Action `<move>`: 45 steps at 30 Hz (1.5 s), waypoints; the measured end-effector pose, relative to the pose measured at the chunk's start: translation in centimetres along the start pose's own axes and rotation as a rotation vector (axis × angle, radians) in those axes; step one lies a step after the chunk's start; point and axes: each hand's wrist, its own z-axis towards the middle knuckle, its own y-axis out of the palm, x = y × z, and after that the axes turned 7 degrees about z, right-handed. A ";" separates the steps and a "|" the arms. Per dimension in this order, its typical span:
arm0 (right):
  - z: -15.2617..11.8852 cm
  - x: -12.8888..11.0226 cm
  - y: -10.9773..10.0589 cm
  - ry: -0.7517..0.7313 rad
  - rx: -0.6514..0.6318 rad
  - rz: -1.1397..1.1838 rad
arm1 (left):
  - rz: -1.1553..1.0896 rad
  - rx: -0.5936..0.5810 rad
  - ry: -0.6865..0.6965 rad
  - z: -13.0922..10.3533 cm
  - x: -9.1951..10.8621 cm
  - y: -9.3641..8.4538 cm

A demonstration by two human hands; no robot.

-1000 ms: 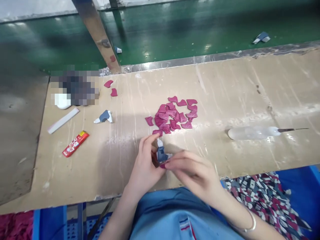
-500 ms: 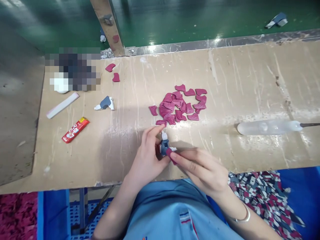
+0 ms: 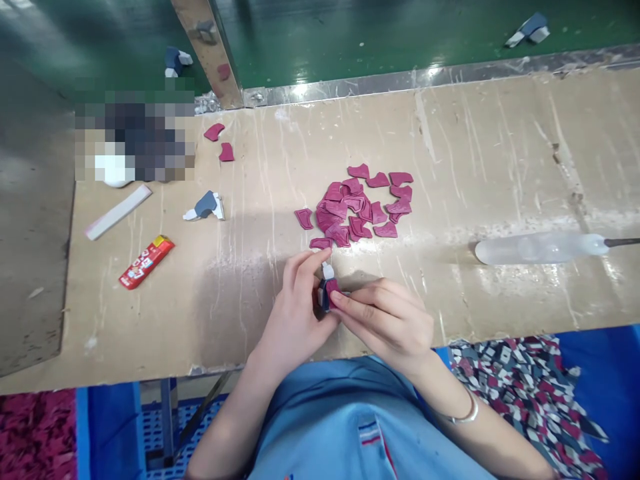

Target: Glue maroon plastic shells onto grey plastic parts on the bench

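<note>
My left hand (image 3: 295,303) is closed around a small dark-blue and white plastic part (image 3: 325,298), its white tip pointing away from me. In my right hand (image 3: 387,317) a maroon plastic piece (image 3: 331,288) is pinched and lies against the blue part's face. Fingers partly cover both pieces. Just beyond my fingertips sits a loose pile of maroon pieces (image 3: 336,209) on the tabletop (image 3: 270,267). A similar blue and white part (image 3: 206,205) lies off to the left.
A red and yellow packet (image 3: 147,262) and a white strip (image 3: 119,212) lie at left. On the right rests a translucent bottle with a dark thin tip (image 3: 540,249). Beyond the table runs a green belt (image 3: 370,47) carrying blue and white parts. Below right, a blue bin (image 3: 607,373) holds mixed pieces.
My right hand has moved left and slightly up, bringing the maroon piece from the edge of the blue part onto its face. Another blue and white part has come into view on the belt.
</note>
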 end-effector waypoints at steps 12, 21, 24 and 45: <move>0.2 -0.2 0.2 0.195 0.012 0.107 | -0.133 0.084 -0.020 -0.5 0.3 0.1; 0.0 -0.7 -0.2 0.243 -0.049 0.344 | -0.610 -0.107 -0.199 -0.4 1.9 -1.9; -0.2 -0.7 0.0 0.275 -0.029 0.398 | -0.632 -0.039 -0.212 -0.2 1.7 -1.9; -1.0 -0.6 1.4 0.282 0.109 0.377 | -0.860 -0.004 -0.208 -0.2 0.7 -1.1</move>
